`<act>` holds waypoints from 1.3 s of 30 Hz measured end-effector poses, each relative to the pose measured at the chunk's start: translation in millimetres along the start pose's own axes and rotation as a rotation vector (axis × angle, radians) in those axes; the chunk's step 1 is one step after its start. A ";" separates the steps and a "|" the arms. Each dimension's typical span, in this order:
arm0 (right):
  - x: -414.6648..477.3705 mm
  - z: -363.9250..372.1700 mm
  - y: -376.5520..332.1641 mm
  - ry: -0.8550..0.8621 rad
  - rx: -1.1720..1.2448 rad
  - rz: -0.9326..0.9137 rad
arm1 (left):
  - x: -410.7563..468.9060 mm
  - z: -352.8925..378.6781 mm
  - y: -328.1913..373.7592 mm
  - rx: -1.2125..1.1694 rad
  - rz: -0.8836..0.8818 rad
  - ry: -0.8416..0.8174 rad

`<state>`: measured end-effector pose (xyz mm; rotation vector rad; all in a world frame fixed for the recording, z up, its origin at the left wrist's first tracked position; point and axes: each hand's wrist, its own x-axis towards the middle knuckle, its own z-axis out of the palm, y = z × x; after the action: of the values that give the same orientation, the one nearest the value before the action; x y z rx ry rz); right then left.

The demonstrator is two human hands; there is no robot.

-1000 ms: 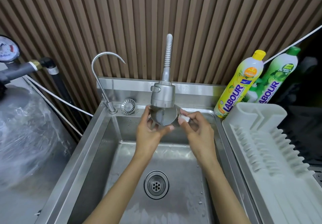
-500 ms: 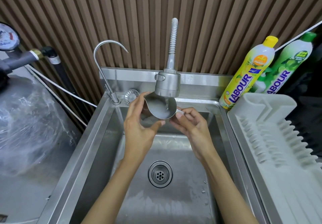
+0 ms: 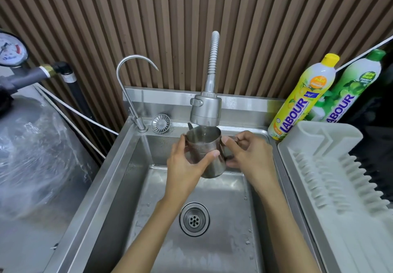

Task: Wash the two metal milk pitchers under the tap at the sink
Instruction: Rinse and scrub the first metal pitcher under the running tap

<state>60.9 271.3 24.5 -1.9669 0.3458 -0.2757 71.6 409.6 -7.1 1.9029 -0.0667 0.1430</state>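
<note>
Over the steel sink [image 3: 225, 209], one milk pitcher [image 3: 202, 143] is held upright — mouth directly beneath the tap head [image 3: 205, 111]; its body is gripped by the left hand [image 3: 182, 170], its handle side pinched by the right hand [image 3: 248, 153].

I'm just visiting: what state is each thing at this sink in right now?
Milk pitcher: roughly upright, mouth up, right under the spray tap, held by both hands.
Left hand: grips the pitcher's body.
Right hand: holds its handle side.
Spray tap: whether water runs, cannot tell.
Thin curved tap: no stream visible.
Sink: wet with droplets; drain unplugged.
Yellow-capped soap bottle and green-capped soap bottle: upright, caps on.
</note>
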 end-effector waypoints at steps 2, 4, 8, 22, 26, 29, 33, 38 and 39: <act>-5.9 0.2 -7.0 0.068 -0.189 -0.095 | 5.4 0.6 1.0 -0.116 -0.023 -0.096; -9.9 1.6 -8.9 0.111 -0.175 -0.116 | 13.8 3.4 3.1 -0.222 -0.020 -0.134; -4.5 9.3 3.2 -0.044 0.383 -0.028 | 29.9 8.2 5.4 -0.319 0.039 -0.024; -22.3 12.0 18.3 -0.207 0.598 0.229 | -7.0 -10.3 10.4 0.297 0.101 0.161; -18.8 -7.5 9.7 -0.073 0.256 0.150 | -9.8 -5.7 9.9 0.135 0.007 0.052; -15.8 -13.6 5.9 0.041 -0.021 0.005 | -3.5 -1.6 5.0 -0.103 -0.084 -0.106; -11.3 -6.0 7.2 0.104 -0.028 -0.105 | 12.9 13.0 -4.2 -0.358 -0.111 -0.127; 5.1 8.0 14.6 -0.114 0.562 0.017 | 23.6 17.6 0.1 -0.418 0.047 0.080; 6.3 11.8 15.1 -0.170 0.650 0.041 | 22.6 13.9 1.2 -0.355 0.119 0.122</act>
<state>69.1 273.1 6.2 -1.3289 0.1559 -0.1642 94.9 396.7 -7.4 1.5332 -0.1151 0.3072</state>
